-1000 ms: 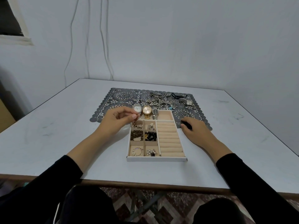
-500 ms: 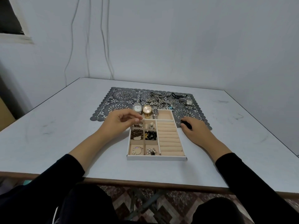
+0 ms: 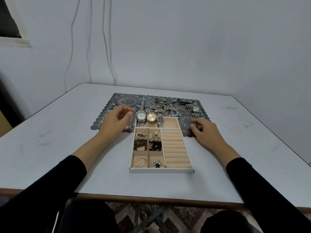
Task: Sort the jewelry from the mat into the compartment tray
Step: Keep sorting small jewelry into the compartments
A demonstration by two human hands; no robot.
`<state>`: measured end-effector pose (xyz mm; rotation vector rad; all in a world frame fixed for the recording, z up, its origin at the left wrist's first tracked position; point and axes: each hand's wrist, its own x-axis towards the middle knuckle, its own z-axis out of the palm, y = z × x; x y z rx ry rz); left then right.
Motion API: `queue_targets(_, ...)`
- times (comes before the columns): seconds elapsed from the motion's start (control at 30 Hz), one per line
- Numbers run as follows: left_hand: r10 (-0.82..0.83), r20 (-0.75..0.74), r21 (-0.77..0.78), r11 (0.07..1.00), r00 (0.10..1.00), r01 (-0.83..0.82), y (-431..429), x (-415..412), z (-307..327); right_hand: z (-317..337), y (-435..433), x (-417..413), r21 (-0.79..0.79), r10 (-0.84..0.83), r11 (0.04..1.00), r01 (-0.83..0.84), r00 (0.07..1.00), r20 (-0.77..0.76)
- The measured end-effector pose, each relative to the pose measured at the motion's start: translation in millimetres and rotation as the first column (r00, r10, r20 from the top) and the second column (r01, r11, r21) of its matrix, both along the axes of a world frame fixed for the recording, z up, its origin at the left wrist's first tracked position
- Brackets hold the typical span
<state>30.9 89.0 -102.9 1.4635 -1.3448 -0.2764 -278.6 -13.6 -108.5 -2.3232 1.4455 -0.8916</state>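
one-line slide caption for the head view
Left hand and right hand flank the compartment tray; unsorted jewelry lies on the mat.

Bare table [image 3: 50,148] lies on both sides of the tray [image 3: 161,170]. The tray covers the mat's [image 3: 117,101] near edge, and a jewelry pile [image 3: 165,106] crowds its far right.
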Motion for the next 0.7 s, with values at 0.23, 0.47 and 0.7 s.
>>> queue_targets(0.23,-0.005,0.317,0.252,0.965,0.948,-0.079,-31,20,-2,1,-29,8,0.024,-0.004,1.0,0.005,0.999,-0.036)
queue_targets(0.47,-0.115,0.512,0.37,0.924,0.851,-0.097,-57,31,-3,4,-54,30,0.026,0.034,0.999,-0.032,0.997,-0.063)
queue_targets(0.7,-0.21,0.541,0.493,0.864,0.815,-0.105,-89,38,-5,3,-83,58,0.035,0.137,0.99,-0.136,0.989,-0.058)
